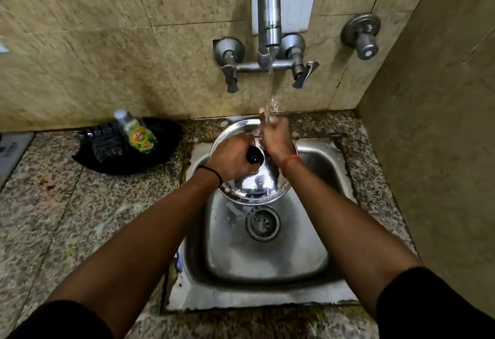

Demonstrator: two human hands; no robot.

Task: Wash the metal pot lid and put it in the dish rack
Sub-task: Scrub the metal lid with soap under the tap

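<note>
Metal pot lid [257, 186]: rinse step under way, held over sink [267, 258] under running tap [269, 17].
L hand [231, 157] clamped round lid's black knob [254, 156]; R hand [276, 135] fingers loosely spread in the water on lid's far side, holding nothing. Next, likely: finish rinsing, tap off, carry lid to rack w/ firm wet grip. No rack in view.

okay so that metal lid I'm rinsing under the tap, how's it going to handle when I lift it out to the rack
The metal lid looks wet and shiny, so its rim is probably slippery. The left hand grips its black knob, likely the surest hold. It looks thin and rigid, probably light.
</note>
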